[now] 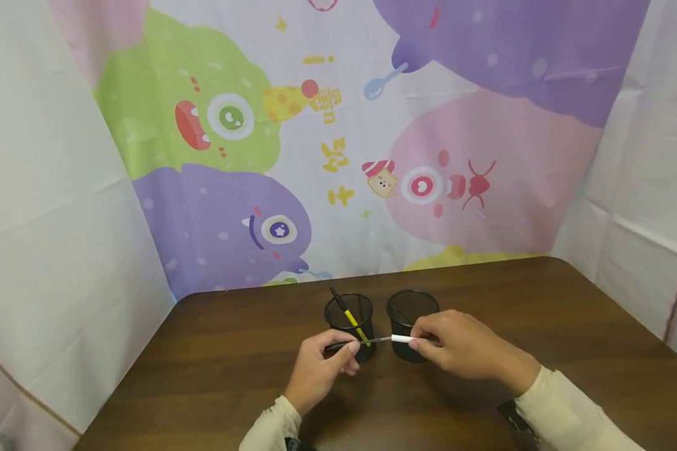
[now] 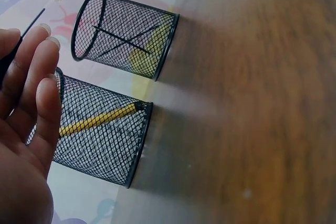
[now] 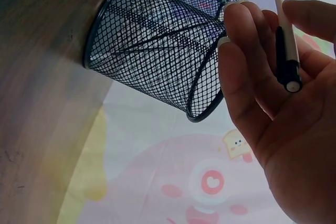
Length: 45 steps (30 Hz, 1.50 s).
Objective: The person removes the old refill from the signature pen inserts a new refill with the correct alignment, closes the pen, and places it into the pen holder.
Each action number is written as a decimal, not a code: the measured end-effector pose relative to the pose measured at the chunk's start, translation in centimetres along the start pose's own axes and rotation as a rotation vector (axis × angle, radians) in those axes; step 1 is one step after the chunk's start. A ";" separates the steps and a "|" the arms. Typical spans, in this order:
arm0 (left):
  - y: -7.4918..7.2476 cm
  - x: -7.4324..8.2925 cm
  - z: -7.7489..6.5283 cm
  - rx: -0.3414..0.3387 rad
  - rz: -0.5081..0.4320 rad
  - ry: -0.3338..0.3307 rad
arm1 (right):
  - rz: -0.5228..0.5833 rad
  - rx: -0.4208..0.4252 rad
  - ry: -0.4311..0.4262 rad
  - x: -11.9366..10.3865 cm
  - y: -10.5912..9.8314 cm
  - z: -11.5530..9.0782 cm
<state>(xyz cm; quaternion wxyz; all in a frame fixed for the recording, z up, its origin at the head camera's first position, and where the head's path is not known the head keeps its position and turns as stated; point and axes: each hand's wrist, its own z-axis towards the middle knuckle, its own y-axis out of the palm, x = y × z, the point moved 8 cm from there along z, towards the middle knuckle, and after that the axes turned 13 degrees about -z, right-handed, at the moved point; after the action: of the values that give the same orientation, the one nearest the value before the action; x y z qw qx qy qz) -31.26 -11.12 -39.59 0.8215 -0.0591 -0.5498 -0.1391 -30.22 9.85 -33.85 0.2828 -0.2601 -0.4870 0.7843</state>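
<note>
Over the table, my left hand pinches a slim black pen part between thumb and fingers. A thin dark rod juts from it toward the right, its tip right at the end of a white pen barrel. That barrel is held between the thumb and fingers of my right hand; its black clip and end show in the right wrist view. Just behind the hands stand two black mesh pen cups. A yellow-and-black pen leans in the left cup; thin dark sticks cross inside the right cup.
The dark brown wooden table carries both cups near its middle. A cloth with cartoon figures hangs at its far edge. White cloth walls close in on the left and right sides.
</note>
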 end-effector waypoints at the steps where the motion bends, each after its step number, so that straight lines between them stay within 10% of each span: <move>1: 0.0 -0.1 -0.1 0.000 -0.004 -0.002 | 0.005 -0.002 -0.002 0.0 0.0 -0.1; 25: 0.0 -0.3 0.0 -0.011 -0.021 -0.019 | -0.013 -0.013 -0.004 0.3 0.1 0.0; 45: 0.2 -0.1 0.0 -0.032 -0.052 -0.001 | 0.037 -0.204 0.027 0.7 1.9 -0.6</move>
<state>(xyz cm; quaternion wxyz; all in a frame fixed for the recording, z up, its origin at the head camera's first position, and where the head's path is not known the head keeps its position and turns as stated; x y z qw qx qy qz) -31.18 -10.93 -39.65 0.8164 -0.0581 -0.5491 -0.1692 -30.72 10.04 -35.87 0.2468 -0.3069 -0.5556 0.7323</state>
